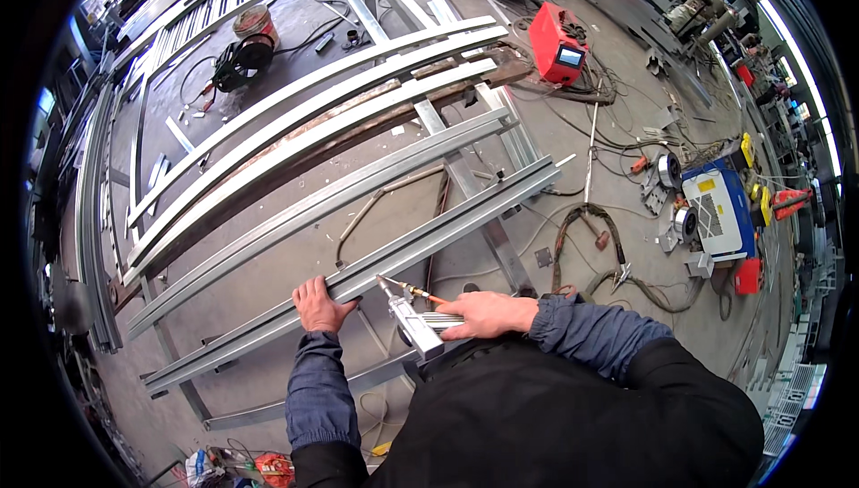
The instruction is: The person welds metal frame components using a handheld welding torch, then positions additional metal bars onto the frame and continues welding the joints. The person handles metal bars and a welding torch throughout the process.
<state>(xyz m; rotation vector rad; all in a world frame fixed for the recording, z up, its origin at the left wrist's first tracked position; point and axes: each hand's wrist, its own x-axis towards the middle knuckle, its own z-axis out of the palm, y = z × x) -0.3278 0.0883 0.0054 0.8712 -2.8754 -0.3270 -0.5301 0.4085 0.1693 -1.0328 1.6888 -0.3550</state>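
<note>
My left hand lies over the nearest long metal rail, its fingers draped across the top and the thumb out to the side. In my right hand is a silver welding gun with a boxy body and a narrow nozzle. Its tip comes up close to the near side of the rail, just right of my left hand; whether it touches cannot be made out. A thin orange tube with a brass fitting runs beside the nozzle.
Several parallel rails rest on crossbars ahead. A red machine stands far right, with cables around it. A blue and white machine and a hammer are to the right. A black wire reel sits far left by a bucket.
</note>
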